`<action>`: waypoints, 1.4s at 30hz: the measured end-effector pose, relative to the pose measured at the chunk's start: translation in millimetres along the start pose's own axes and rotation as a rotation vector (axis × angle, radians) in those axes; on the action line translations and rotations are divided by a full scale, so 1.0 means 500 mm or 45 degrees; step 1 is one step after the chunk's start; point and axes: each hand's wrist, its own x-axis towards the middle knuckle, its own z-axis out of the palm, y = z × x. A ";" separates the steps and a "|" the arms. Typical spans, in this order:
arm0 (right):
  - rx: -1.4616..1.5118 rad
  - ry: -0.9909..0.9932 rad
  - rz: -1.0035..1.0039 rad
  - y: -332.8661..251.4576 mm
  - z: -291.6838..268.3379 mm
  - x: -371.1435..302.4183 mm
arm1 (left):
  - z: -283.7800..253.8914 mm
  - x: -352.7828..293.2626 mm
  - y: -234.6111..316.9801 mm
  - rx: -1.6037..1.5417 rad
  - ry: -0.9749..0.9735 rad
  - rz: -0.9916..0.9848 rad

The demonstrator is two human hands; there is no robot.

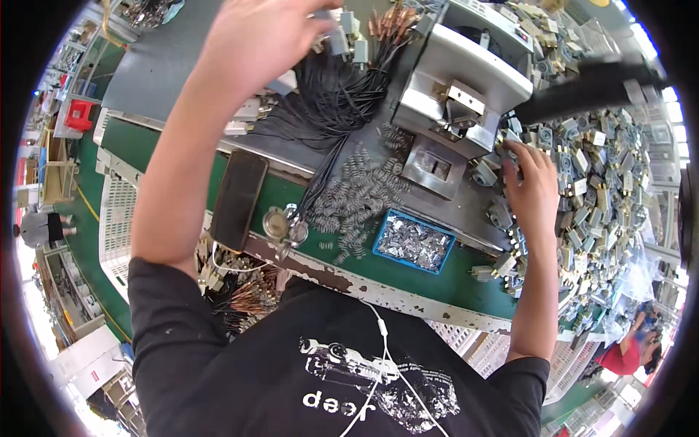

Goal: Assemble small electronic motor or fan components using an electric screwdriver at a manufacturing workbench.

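My left hand (266, 36) reaches to the far edge, smeared by motion. Its fingers are beside grey plug blocks (349, 44) at the ends of a bundle of black cables (338, 102); I cannot tell whether it holds one. To the right of a metal bench press (459, 80), my right hand (533, 175) has its fingers curled in at the edge of a heap of grey plug housings (582, 197). What lies between those fingertips is hidden. A metal block with a slot (435, 167) sits at the foot of the press.
Loose coil springs (357, 197) lie mid-bench, beside a blue tray (376, 251) of small metal parts. A dark phone (240, 193) and round metal cups (277, 222) are near the front left edge. A black arm-like bar (575, 95) crosses the heap.
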 end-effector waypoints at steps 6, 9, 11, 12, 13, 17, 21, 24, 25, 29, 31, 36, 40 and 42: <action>0.269 0.011 0.249 -0.037 -0.045 -0.015 | 0.057 -0.016 0.058 -0.120 0.328 0.197; 0.335 0.096 0.175 -0.046 -0.059 -0.075 | 0.068 -0.078 0.108 -0.385 0.038 0.448; 0.585 0.090 0.035 -0.086 -0.059 -0.082 | 0.090 -0.104 0.113 -0.197 -0.251 0.494; 0.614 0.084 -0.057 -0.100 -0.054 -0.076 | 0.093 -0.108 0.115 -0.143 -0.333 0.515; 0.618 0.083 -0.059 -0.112 -0.052 -0.069 | 0.091 -0.109 0.119 -0.141 -0.336 0.514; 0.625 0.020 -0.045 -0.137 -0.048 -0.055 | 0.096 -0.116 0.128 -0.013 -0.424 0.492; 0.621 0.041 -0.082 -0.142 -0.040 -0.048 | 0.101 -0.123 0.119 -0.101 -0.337 0.533; 0.639 0.069 -0.112 -0.142 -0.035 -0.047 | 0.093 -0.125 0.113 -0.183 -0.231 0.498; 0.634 0.069 -0.109 -0.143 -0.033 -0.042 | 0.088 -0.123 0.112 -0.229 -0.164 0.460; 0.646 0.116 -0.171 -0.159 -0.005 -0.009 | 0.061 -0.101 0.108 -0.668 -0.246 0.235; 0.538 0.017 -0.138 -0.155 0.021 0.001 | 0.048 -0.091 0.112 -0.834 -0.359 0.144; 0.483 -0.075 -0.178 -0.166 0.019 0.009 | 0.042 -0.099 0.087 -1.968 -0.621 -0.485; 0.424 -0.093 -0.170 -0.169 0.021 0.004 | 0.057 -0.104 0.089 -2.356 -0.595 -0.682; 0.344 -0.017 -0.225 -0.181 0.021 0.004 | 0.064 -0.103 0.086 -2.547 -0.632 -0.710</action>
